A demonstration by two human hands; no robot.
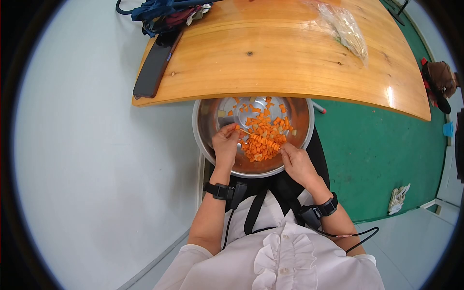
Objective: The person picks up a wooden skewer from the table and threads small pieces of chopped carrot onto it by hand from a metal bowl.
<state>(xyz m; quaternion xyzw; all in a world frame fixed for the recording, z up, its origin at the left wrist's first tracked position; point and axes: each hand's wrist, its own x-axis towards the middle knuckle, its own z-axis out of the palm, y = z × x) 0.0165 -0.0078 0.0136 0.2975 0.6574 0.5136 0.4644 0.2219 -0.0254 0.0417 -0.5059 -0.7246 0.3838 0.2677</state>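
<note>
Over a metal bowl (302,164) on the lap, a thin skewer with a row of orange pieces (265,142) is stretched between both hands. My right hand (296,162) is closed on the skewer's right end. My left hand (226,142) pinches a small orange piece (237,127) by the skewer's left tip. Loose orange cubes (261,155) are heaped in the bowl below, with a few pale yellow pieces (222,113) among them and along the bowl's far side.
The wooden table (217,63) overhangs the bowl's far rim. On it lie a phone (155,67), a dark cloth bundle (164,17) and a clear plastic bag of sticks (347,30). A white wall (101,145) stands at the left. Shoes (398,199) lie on the green floor.
</note>
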